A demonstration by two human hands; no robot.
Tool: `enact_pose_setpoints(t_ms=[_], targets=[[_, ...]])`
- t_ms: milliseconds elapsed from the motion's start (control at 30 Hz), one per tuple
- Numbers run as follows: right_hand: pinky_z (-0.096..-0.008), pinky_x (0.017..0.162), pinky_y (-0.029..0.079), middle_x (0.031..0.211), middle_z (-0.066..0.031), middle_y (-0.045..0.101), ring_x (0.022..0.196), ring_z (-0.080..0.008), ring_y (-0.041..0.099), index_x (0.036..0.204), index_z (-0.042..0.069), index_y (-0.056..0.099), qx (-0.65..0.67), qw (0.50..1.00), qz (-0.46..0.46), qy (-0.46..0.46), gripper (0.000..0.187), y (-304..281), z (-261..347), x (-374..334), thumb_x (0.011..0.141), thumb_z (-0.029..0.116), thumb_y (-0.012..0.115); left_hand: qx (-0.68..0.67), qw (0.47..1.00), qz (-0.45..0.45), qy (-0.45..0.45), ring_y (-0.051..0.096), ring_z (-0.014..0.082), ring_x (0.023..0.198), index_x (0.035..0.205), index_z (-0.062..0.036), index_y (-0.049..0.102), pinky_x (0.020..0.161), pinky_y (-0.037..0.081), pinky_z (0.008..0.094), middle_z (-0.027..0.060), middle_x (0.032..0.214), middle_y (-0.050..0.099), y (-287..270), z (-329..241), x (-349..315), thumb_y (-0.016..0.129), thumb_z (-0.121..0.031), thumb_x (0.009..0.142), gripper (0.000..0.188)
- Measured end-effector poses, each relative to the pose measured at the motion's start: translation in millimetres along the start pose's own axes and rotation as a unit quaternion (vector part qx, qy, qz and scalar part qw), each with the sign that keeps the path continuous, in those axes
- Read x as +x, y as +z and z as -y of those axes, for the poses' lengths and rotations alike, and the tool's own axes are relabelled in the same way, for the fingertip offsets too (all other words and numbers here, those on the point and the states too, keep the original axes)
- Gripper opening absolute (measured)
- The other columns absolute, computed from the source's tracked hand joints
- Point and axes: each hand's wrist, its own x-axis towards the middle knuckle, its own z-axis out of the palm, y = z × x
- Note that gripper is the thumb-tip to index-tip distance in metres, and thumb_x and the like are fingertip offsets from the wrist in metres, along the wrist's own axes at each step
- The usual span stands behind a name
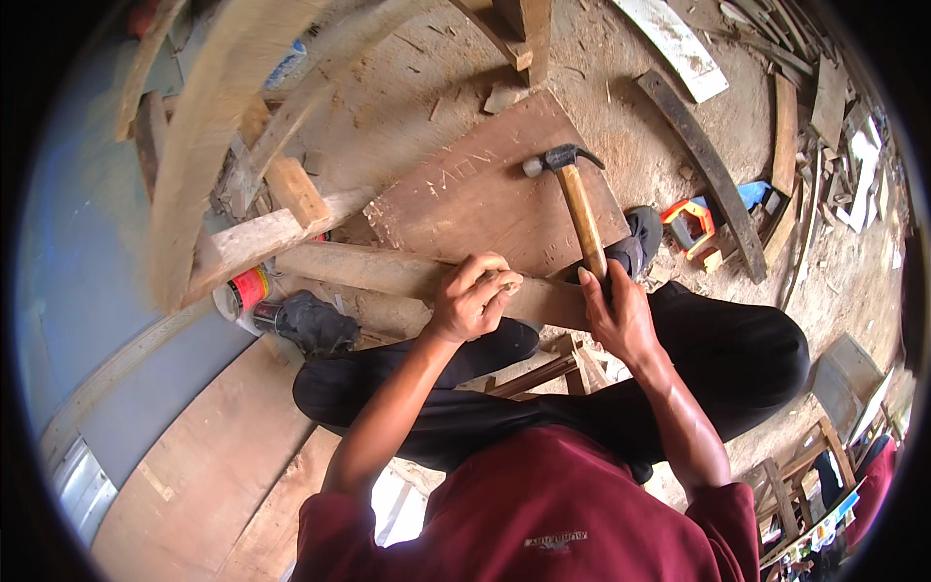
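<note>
The person sits with both legs bent, in black trousers (742, 349) and a dark red shirt (553, 504), with a beam (378, 272) running across in front of them. The right hand (621, 315) has its grip closed around the lower end of the handle of a hammer (583, 218), which points away from the body, its black head above a brown board (465, 204). The left hand (475, 299) is over the beam, to the left of the hammer and well apart from its head; its grip is drawn in, fingers bent toward the thumb, but one cannot tell whether something small is pinched there, nor whether the hand touches the wood. The board lies on the ground (398, 102) just beyond the beam. Farther left, a rail (262, 238) slants up toward the board, with a short block (298, 192) on it and a red and yellow can (249, 290) just beside it. To the right, a shoe (643, 238) is near the board's corner, and past it are an orange saw handle (690, 228) and a dark curved plank (703, 170)
</note>
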Motion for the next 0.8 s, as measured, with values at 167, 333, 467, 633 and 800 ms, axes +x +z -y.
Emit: enact_pose_setpoints(t_ms=[167,333,467,633,800], targets=[[-0.0430,0.050,0.046,0.067,-0.0210,0.060,0.061,-0.0395,0.065,0.105,-0.001,0.048,0.023,0.993,0.013,-0.118,0.019,-18,9,-48,0.096,0.010,0.061,0.013,0.999,-0.027,-0.016,0.067,0.0248,0.079,0.093,-0.0021,0.071,0.068,0.055,0.0328,0.0106,0.089,0.065,2,-4,-1,0.068,-0.003,0.087,0.007],[-0.0485,0.053,0.050,0.074,-0.0223,0.064,0.068,-0.0420,0.068,0.124,-0.002,0.046,-0.069,0.986,0.062,-0.136,0.037,-38,23,-108,0.093,0.008,0.064,0.031,0.999,-0.041,0.003,0.067,0.0241,0.078,0.091,-0.0041,0.069,0.067,0.055,0.0339,0.0070,0.094,0.065,2,-4,-2,0.069,-0.007,0.084,0.008],[-0.0488,0.055,0.052,0.082,-0.0255,0.065,0.068,-0.0428,0.067,0.126,-0.003,0.047,-0.115,0.978,0.038,-0.171,0.040,-27,35,-126,0.093,0.010,0.065,0.051,0.998,-0.042,0.011,0.067,0.0243,0.078,0.094,-0.0036,0.068,0.067,0.055,0.0344,0.0065,0.096,0.065,1,-4,-4,0.070,-0.006,0.081,0.013],[-0.0517,0.055,0.051,0.083,-0.0285,0.065,0.069,-0.0460,0.066,0.123,-0.004,0.047,-0.142,0.977,0.048,-0.149,0.036,-17,25,-126,0.095,0.011,0.062,0.072,0.996,-0.024,0.043,0.063,0.0246,0.081,0.093,-0.0033,0.068,0.071,0.053,0.0343,0.0071,0.095,0.063,2,2,-5,0.071,-0.007,0.080,0.014],[-0.0526,0.053,0.050,0.079,-0.0308,0.064,0.068,-0.0495,0.064,0.122,-0.003,0.046,-0.074,0.976,-0.003,-0.203,0.034,-13,31,-132,0.096,0.013,0.061,0.029,0.997,-0.054,0.045,0.062,0.0256,0.082,0.085,-0.0029,0.069,0.073,0.052,0.0360,0.0076,0.093,0.062,-1,1,-4,0.072,-0.007,0.078,0.009]])
